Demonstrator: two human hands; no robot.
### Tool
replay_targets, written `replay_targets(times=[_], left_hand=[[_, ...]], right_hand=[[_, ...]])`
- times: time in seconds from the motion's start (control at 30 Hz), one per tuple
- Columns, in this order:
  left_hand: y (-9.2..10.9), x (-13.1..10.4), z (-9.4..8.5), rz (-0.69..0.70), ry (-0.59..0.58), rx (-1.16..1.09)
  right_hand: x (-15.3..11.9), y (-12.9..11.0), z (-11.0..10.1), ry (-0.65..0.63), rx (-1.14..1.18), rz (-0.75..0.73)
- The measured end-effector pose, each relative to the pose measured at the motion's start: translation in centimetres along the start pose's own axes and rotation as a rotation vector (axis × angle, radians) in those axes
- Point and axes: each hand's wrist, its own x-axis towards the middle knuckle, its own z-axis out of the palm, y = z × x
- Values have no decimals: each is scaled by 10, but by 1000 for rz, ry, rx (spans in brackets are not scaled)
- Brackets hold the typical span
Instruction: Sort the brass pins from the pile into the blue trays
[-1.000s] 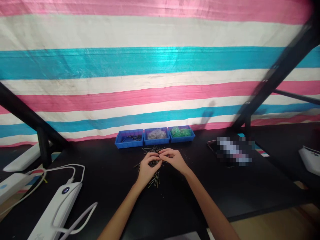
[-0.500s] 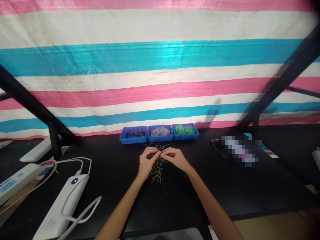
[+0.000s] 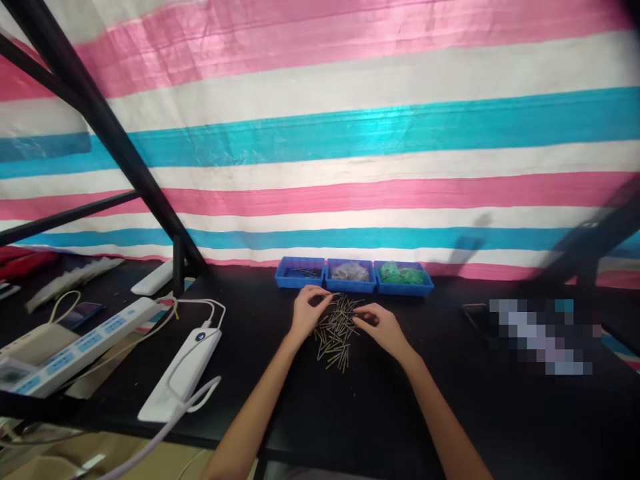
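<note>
On the black table lies a loose pile of thin brass-coloured rods (image 3: 336,337), like long nails or screws; their exact kind is too small to make out. My left hand (image 3: 307,313) is at the pile's upper left, thumb and forefinger pinched together on one thin rod (image 3: 338,294) whose end shows past the fingertips. To the right of the pile is my right hand (image 3: 381,327), its thumb and forefinger slightly apart at the rods' edge, with nothing visible between them. Behind the pile stands a blue tray (image 3: 300,283) with a few dark thin pieces inside.
Beside that tray are a blue tray of clear plastic bits (image 3: 351,272) and one of green pieces (image 3: 401,275). A white power bank (image 3: 183,377) with cables and a power strip (image 3: 95,340) lie left. A partly blurred phone (image 3: 475,317) lies right. Black frame bars (image 3: 135,167) slant up.
My hands, which met fingertip to fingertip over the pile, have come apart to either side of it, uncovering more rods. The camera view has turned left.
</note>
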Motion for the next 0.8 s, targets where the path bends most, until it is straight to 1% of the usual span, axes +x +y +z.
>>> replay_targets(times=[0.1,0.17,0.27,0.33,0.37,0.43,0.57,0.67,0.73,0.8], left_hand=[[-12,26,-15,-14,199,128],[-19,45,-23,-23,274,200],[-25,66,-29,-13,280,269],[-24,69,-28,8,254,290],[-21,67,-25,22,237,294],[-14,54,-17,52,193,287],[1,14,1,99,63,238],[9,-12,11,101,-33,198],[14,-24,15,96,-86,180],[17,-30,19,88,-125,168]], right_hand=[[-2,15,-8,-68,-101,21],[-3,22,-12,-86,-130,32],[-5,23,-14,-103,-160,29],[-5,22,-14,-120,-167,22],[-6,21,-15,-132,-162,20],[-6,20,-17,-163,-131,27],[-6,21,-29,-212,-30,65],[-6,20,-36,-239,-15,73],[-5,19,-36,-244,-38,83],[-4,19,-34,-233,-65,89]])
